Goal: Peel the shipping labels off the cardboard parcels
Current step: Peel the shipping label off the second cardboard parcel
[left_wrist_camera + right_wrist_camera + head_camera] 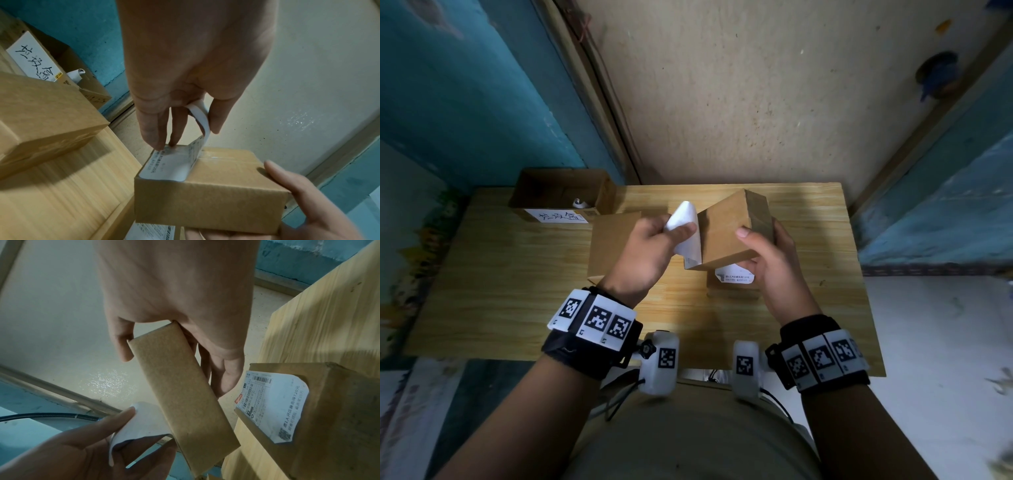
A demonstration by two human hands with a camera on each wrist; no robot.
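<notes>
My right hand (763,253) grips a small cardboard parcel (726,233) and holds it tilted above the table. My left hand (654,246) pinches its white shipping label (686,226), which is partly lifted and curled back; the lower part still sticks to the box. In the left wrist view the label (170,164) bends up from the parcel (207,203) between my fingers. In the right wrist view the parcel (180,394) runs down from my palm, with the peeled label (141,423) beside it. Another parcel (732,287) bearing a printed label (271,404) lies on the table under my right hand.
A plain cardboard box (613,243) stands on the wooden table (517,291) left of my hands. An open carton (561,192) with a handwritten note sits at the back left and holds a curled white label (579,203). Teal walls close in on both sides.
</notes>
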